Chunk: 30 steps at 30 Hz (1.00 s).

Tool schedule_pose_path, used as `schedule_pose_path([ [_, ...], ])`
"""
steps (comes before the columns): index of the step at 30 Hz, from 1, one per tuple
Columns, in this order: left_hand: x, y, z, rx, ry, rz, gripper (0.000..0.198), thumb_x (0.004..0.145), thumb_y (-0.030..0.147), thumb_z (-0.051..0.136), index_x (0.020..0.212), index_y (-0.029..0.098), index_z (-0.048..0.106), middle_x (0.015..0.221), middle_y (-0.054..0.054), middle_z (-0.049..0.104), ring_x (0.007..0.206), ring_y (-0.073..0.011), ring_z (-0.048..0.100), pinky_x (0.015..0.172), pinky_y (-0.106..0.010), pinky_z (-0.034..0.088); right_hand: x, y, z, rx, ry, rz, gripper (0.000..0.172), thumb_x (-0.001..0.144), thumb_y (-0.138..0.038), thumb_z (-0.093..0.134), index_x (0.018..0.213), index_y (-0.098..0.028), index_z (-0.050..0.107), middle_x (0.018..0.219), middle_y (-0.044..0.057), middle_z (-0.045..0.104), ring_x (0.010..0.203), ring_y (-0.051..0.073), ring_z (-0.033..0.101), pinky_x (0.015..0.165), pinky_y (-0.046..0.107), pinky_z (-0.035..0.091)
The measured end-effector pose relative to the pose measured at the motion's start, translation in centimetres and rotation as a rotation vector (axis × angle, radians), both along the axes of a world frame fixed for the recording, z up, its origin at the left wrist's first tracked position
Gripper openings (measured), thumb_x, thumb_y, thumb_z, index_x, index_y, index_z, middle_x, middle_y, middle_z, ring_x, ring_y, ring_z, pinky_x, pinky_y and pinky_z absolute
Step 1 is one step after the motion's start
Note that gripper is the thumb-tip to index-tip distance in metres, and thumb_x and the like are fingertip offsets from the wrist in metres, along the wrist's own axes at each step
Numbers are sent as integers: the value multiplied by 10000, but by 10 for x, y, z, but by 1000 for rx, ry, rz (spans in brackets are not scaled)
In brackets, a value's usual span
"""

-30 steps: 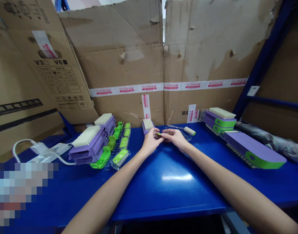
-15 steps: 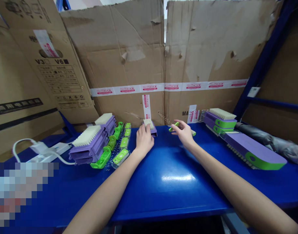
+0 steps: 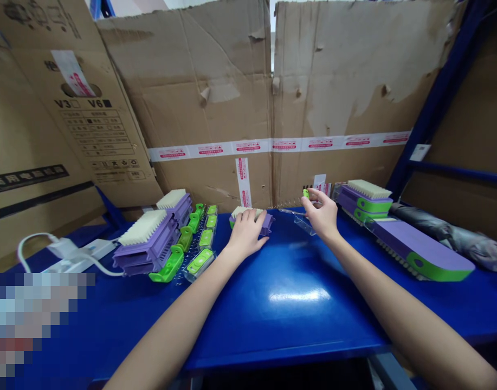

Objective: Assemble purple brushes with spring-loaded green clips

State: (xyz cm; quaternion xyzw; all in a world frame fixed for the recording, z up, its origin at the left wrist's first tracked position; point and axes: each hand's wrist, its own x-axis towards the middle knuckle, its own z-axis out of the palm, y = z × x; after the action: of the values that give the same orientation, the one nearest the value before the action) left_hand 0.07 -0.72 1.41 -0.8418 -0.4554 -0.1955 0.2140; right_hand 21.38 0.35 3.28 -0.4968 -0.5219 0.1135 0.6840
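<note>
My left hand (image 3: 245, 233) lies over a small purple brush block with cream bristles (image 3: 266, 220) on the blue table (image 3: 272, 303), fingers curled onto it. My right hand (image 3: 322, 215) is raised just right of it and pinches a small green plastic piece (image 3: 305, 193) at the fingertips. A clear plastic strip (image 3: 301, 221) lies on the table below that hand.
Two purple brushes (image 3: 150, 241) and a row of green clips (image 3: 199, 238) lie at the left. Stacked purple-and-green brushes (image 3: 364, 197) and a long purple handle (image 3: 419, 246) lie at the right. Cardboard boxes (image 3: 215, 108) wall the back. A white power strip (image 3: 75, 254) sits far left.
My hands have parted from the middle. The left one went onto the small brush and turned it; the right one lifted the green piece up and to the right.
</note>
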Motion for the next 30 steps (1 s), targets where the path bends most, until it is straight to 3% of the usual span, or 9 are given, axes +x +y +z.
schedule_pose_path([
  [2,-3,3,-4,28,6,26,659,765,451,625,1305,124,439,1329,-220,443,1241,-369,393,1022,-497,283,3,2,-2,-10,-12,-35,467,698,-415,615,1053,-115,666,810,81,682,642,181,608,662,348,518],
  [4,-5,5,-5,21,8,61,633,783,417,611,1312,122,429,1302,-218,463,1228,-362,402,1029,-522,259,4,3,-2,-16,-38,-84,445,698,-406,606,1030,-119,681,802,84,692,667,193,619,692,354,515],
  [8,-6,3,7,-23,8,80,639,742,469,646,1249,118,477,1106,-179,556,1055,-340,496,884,-463,390,3,1,1,-31,-65,-188,399,693,-381,587,961,-113,713,794,96,708,693,207,633,729,352,507],
  [12,-4,-1,17,-57,4,26,641,640,630,668,1031,135,556,1070,-161,558,1026,-340,507,859,-431,409,2,-2,4,-35,-53,-200,406,697,-388,577,950,-103,718,805,107,716,703,215,643,732,352,506],
  [16,-5,-2,17,-206,-37,68,699,640,610,676,1114,136,475,989,-147,599,923,-324,578,800,-422,440,1,-2,2,-37,-65,-162,413,712,-403,578,958,-100,712,832,116,716,714,223,653,725,357,514],
  [18,-7,-1,16,-226,-62,25,706,653,590,675,1152,150,438,981,-134,602,927,-322,583,802,-428,443,1,0,0,-21,-77,-153,411,721,-402,572,970,-103,706,854,120,716,734,228,657,732,362,519],
  [24,-8,7,7,10,-436,-161,702,671,347,699,1245,170,337,1167,-129,457,1122,-280,471,937,-421,411,0,0,-5,217,-246,-208,386,793,-362,542,1090,-139,644,1041,135,681,939,248,639,847,411,505],
  [27,-8,17,-3,-23,-594,-232,652,637,231,705,1190,185,362,1138,-96,460,1092,-232,500,937,-367,428,-7,-11,0,389,-391,-202,370,840,-300,515,1174,-158,587,1066,132,661,974,248,623,870,432,496],
  [30,-11,24,-10,-48,-714,-181,676,613,211,733,1174,210,356,1134,-79,501,1075,-234,527,919,-384,437,-17,-26,8,528,-482,-197,374,855,-265,502,1217,-185,548,1038,126,647,972,252,610,867,447,495],
])
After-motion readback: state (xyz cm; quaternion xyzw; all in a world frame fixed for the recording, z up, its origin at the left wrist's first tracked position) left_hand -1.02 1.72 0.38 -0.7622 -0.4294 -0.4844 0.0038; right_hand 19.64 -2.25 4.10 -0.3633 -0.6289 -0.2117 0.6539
